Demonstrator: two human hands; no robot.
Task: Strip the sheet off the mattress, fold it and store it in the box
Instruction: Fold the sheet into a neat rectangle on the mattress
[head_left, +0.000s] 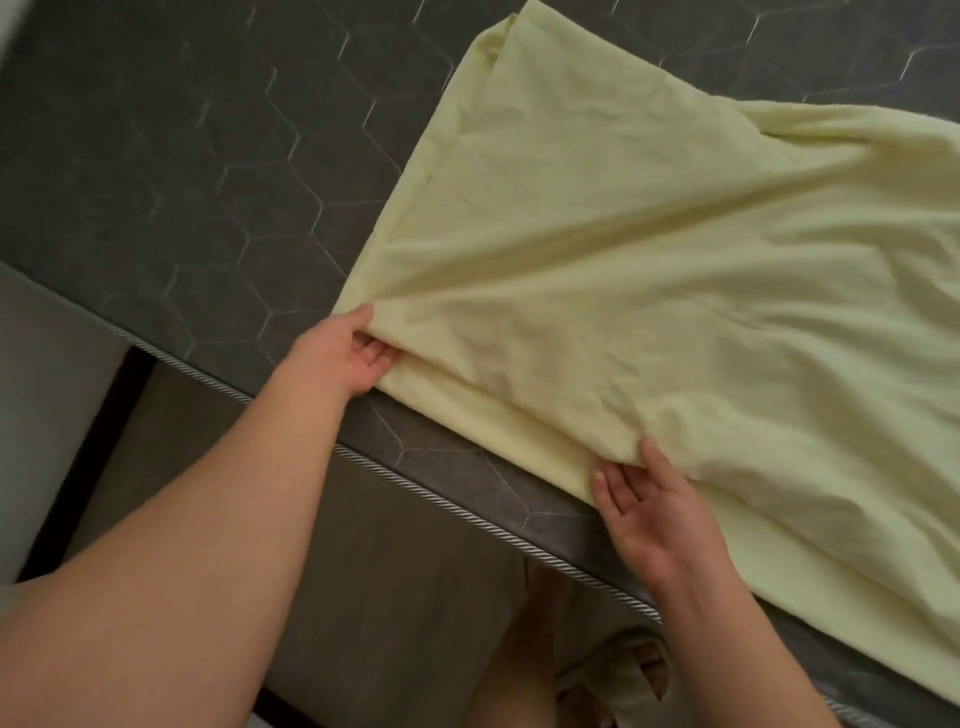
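Note:
A pale yellow sheet (649, 291) lies folded in layers on the dark grey quilted mattress (171, 171), covering its right half. My left hand (345, 358) pinches the upper layer's near-left corner, thumb on top and fingers underneath. My right hand (649, 504) holds the same layer's near edge further right, palm up with its fingertips tucked under the cloth. A lower layer of the sheet shows beneath, along the mattress edge. No box is in view.
The mattress's striped piped edge (415, 486) runs diagonally from the left to the lower right. Below it are the grey bed side (374, 597), a strip of floor at the left and my legs and feet (623, 675).

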